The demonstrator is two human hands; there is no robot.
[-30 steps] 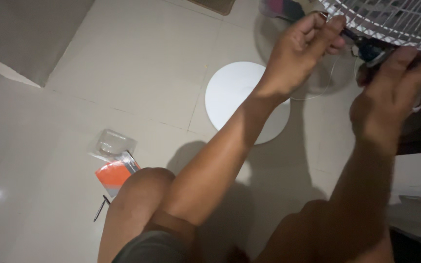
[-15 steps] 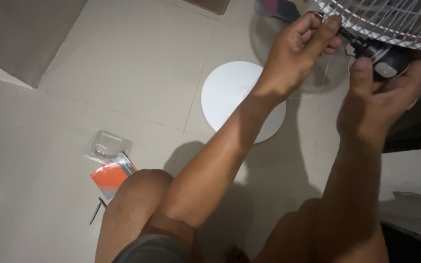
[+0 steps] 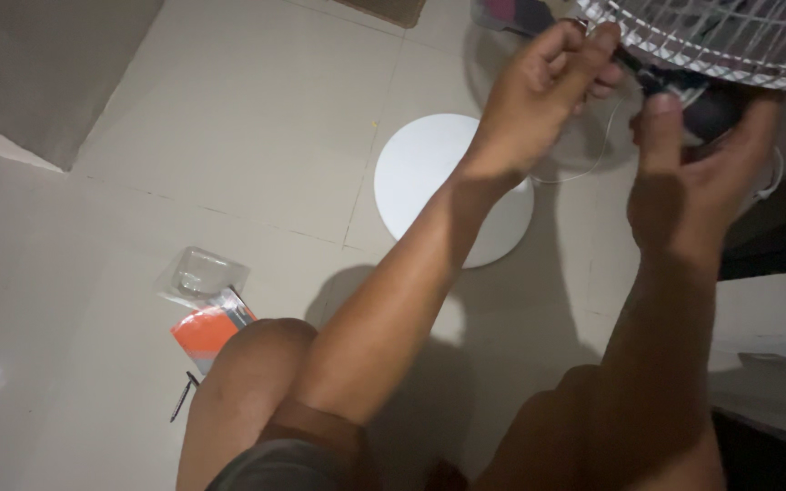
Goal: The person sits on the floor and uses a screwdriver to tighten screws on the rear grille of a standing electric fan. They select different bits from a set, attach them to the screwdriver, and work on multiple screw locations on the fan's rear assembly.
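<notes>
While the person crouches over the pale tiled floor point(image 3: 256, 136), both hands are up at the white wire fan guard point(image 3: 730, 41) at the top right. Left hand point(image 3: 543, 86) has its fingertips pinched together at the guard's lower edge (on what, I cannot tell). Right hand point(image 3: 693, 173) curls around the dark motor housing point(image 3: 707, 100) beneath the guard. A round white disc point(image 3: 438, 182) lies below, an orange packet point(image 3: 206, 327) near the knee.

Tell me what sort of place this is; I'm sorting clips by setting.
Probably a room in a home: a pale tiled floor, a household fan with a white wire grille that both hands work at, its round white base, and torn packaging lying on the tiles.
</notes>
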